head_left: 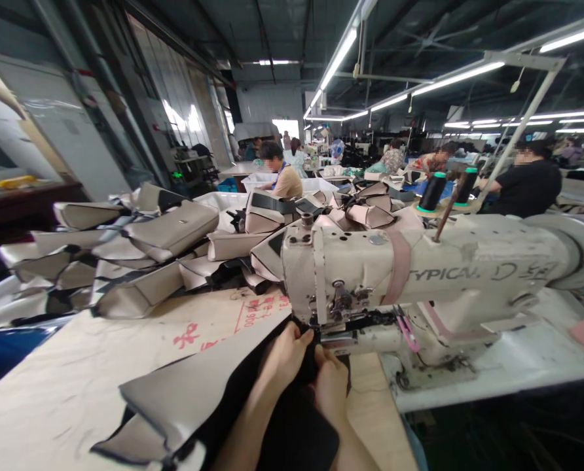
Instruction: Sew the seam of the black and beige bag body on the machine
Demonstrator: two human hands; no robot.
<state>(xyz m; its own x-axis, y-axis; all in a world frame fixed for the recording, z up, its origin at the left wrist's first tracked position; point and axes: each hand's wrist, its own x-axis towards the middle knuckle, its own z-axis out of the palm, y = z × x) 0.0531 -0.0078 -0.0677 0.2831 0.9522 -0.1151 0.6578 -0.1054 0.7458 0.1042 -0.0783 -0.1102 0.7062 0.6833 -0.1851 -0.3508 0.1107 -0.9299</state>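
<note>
**Both hands bunched at the needle**

Right here, the left hand (286, 358) and right hand (330, 384) pinch together on a black-and-taupe leather-look bag panel (174, 399), its edge at the presser foot (316, 325) of a cream industrial sewing machine (419, 275); angular taupe bag pieces (145, 252) heap beyond

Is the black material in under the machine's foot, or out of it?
In: the black material runs from the left hand and right hand under the presser foot.
</note>
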